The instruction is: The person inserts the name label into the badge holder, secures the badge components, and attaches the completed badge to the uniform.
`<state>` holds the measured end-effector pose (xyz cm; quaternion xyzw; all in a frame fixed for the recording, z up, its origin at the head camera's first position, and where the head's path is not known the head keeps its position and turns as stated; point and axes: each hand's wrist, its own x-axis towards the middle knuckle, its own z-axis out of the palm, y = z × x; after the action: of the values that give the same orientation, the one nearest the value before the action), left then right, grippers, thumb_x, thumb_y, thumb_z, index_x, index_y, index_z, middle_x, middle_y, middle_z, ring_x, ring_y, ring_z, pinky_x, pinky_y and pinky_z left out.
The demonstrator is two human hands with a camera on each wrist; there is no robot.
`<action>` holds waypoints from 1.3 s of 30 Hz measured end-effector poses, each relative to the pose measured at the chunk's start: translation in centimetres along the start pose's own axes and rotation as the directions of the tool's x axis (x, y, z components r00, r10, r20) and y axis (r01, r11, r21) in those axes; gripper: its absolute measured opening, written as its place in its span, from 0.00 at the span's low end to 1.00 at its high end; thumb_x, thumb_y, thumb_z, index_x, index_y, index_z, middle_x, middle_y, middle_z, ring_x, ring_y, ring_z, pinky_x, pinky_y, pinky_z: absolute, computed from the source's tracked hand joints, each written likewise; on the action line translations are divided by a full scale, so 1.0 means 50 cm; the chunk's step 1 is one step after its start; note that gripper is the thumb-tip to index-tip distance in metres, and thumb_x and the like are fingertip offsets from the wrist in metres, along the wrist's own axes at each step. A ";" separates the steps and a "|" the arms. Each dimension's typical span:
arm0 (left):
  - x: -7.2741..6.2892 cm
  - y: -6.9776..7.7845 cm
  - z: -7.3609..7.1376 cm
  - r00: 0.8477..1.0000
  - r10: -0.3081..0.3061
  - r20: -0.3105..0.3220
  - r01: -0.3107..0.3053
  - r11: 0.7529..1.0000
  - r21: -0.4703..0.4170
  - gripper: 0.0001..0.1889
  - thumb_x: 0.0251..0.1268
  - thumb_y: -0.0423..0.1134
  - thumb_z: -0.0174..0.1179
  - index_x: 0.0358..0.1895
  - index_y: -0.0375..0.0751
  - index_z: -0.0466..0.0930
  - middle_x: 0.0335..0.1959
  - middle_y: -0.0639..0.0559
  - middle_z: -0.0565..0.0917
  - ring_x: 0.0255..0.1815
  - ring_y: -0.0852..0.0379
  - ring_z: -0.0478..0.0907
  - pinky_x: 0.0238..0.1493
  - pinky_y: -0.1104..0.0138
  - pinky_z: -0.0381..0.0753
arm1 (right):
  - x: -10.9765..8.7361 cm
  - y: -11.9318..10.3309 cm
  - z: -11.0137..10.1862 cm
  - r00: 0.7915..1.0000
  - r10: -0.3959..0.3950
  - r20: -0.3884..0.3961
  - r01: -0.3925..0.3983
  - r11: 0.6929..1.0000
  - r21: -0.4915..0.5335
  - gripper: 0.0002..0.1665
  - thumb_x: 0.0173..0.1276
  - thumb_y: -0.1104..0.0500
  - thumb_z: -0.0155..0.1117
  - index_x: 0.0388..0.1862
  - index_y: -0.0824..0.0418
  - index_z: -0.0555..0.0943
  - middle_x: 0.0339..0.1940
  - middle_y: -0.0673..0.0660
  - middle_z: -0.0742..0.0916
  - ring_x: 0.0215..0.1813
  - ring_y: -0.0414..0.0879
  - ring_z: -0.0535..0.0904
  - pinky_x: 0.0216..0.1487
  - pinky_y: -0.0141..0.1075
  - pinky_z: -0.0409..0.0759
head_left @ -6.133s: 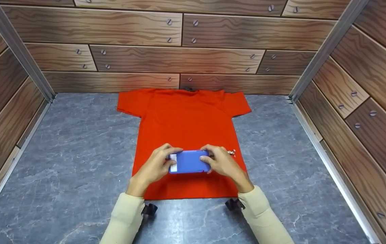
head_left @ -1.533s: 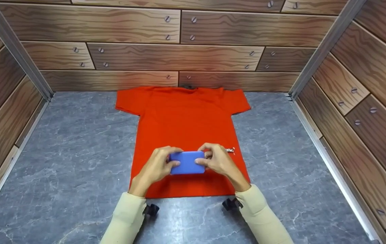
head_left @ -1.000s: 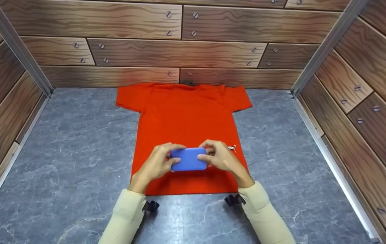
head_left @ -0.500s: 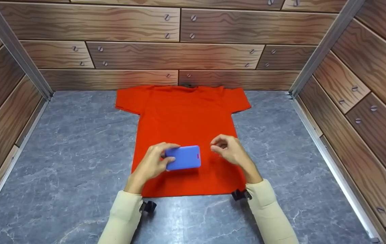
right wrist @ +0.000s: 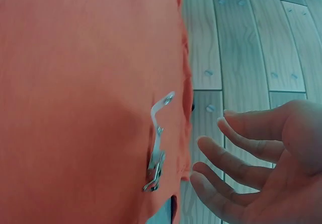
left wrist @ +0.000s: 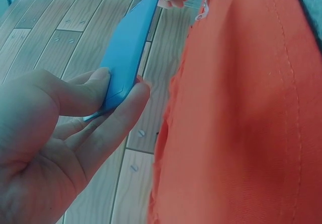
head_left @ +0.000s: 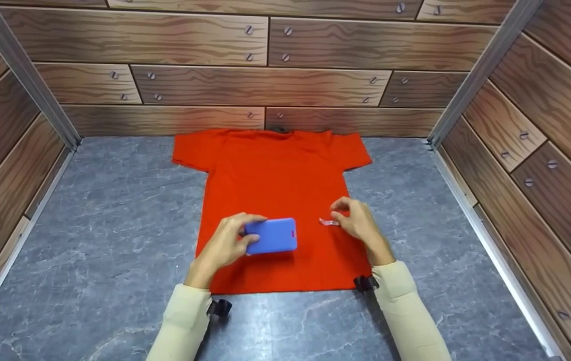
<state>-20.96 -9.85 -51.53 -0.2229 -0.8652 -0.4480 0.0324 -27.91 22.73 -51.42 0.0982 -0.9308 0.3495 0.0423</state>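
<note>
My left hand pinches the left end of a flat blue card holder between thumb and fingers, held above an orange-red T-shirt. A small pink-red slot marks the holder's right end. In the left wrist view the card holder appears nearly edge-on. My right hand is over the shirt's right side, its fingertips by a badge clip. The right wrist view shows this badge clip with a clear strap, snaps and a metal end, lying on the cloth. There the right fingers are loosely bent and hold nothing.
The shirt lies spread flat on a grey marbled surface, its collar near the back wall. Wood-plank panels stand at both sides, with metal rails at the corners. Black wrist cameras sit under both cuffs.
The card holder first showed a white label, then a plain blue face. My right hand has let go of it and moved right to the badge clip; my left keeps it, shifted slightly left.
</note>
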 end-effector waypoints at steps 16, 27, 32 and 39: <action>-0.004 -0.001 0.002 1.000 -0.004 0.012 0.004 1.000 0.005 0.21 0.69 0.27 0.65 0.64 0.44 0.82 0.57 0.41 0.85 0.56 0.44 0.84 0.57 0.51 0.87 | 0.021 0.030 0.011 0.990 -0.002 0.138 0.016 0.995 -0.100 0.08 0.63 0.67 0.74 0.40 0.68 0.88 0.40 0.64 0.91 0.48 0.60 0.86 0.57 0.53 0.82; -0.003 0.001 0.001 1.000 -0.015 0.019 0.015 1.000 0.015 0.22 0.69 0.28 0.64 0.64 0.44 0.82 0.57 0.42 0.85 0.56 0.44 0.84 0.58 0.51 0.86 | 0.022 0.040 0.018 0.990 -0.007 0.140 0.027 0.989 -0.145 0.06 0.57 0.73 0.73 0.32 0.66 0.89 0.31 0.61 0.91 0.38 0.53 0.85 0.44 0.42 0.82; -0.003 0.001 0.001 1.000 -0.009 0.021 0.008 1.000 0.014 0.21 0.69 0.27 0.64 0.64 0.43 0.82 0.57 0.41 0.85 0.56 0.44 0.84 0.57 0.51 0.86 | 0.022 0.042 0.022 0.989 -0.002 0.145 0.023 0.990 -0.141 0.06 0.56 0.73 0.73 0.31 0.65 0.89 0.28 0.60 0.90 0.33 0.48 0.82 0.37 0.35 0.77; -0.001 0.001 -0.001 1.000 -0.004 0.014 0.004 1.000 0.008 0.21 0.68 0.27 0.65 0.63 0.43 0.83 0.55 0.41 0.86 0.54 0.45 0.84 0.54 0.52 0.87 | 0.023 0.038 0.021 0.985 -0.026 0.169 0.048 0.990 -0.130 0.06 0.58 0.73 0.72 0.29 0.64 0.88 0.24 0.59 0.88 0.29 0.44 0.75 0.35 0.34 0.72</action>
<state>-20.91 -9.87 -51.45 -0.2240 -0.8677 -0.4430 0.0262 -29.46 23.27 -53.25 0.1413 -0.9505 0.2759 -0.0229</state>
